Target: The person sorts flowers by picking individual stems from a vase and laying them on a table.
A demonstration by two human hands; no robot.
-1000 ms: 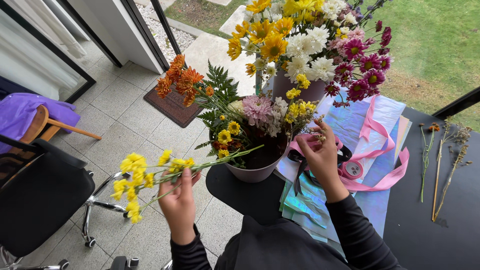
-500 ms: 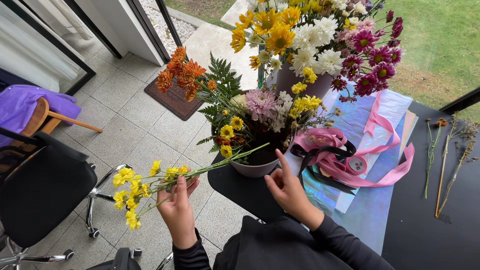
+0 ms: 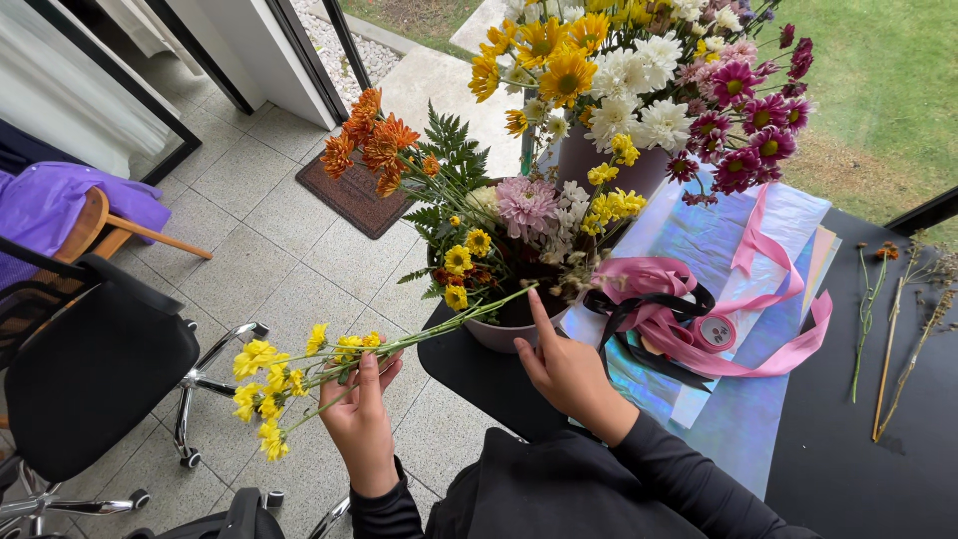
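The left hand (image 3: 361, 424) holds a spray of small yellow flowers on thin green stems (image 3: 299, 374). Its fingers are closed around the stems near the middle, with the blooms hanging to the left over the tiled floor (image 3: 259, 269) and the cut ends pointing right, toward the round pale pot with a mixed arrangement of flowers and fern leaves (image 3: 499, 299). The right hand (image 3: 564, 364) is at the front rim of this pot; its fingers are loose and hold nothing, and the index finger is stretched up to touch the end of the long stem where it meets the pot.

The spray looks very light, and I think it is also delicate. The stems seem thin and flexible, so they would bend or break if squeezed hard, and the little heads could lose petals if they are pressed. The best place to take hold seems the bare green part of the stems, below the blooms, with a gentle grip, as the left hand does now. The lower end can be guided with one or two fingers only.

Just right of the pot, a pink ribbon with a roll (image 3: 699, 329) lies on shiny iridescent wrapping sheets (image 3: 738, 419) on the black surface (image 3: 898, 479).
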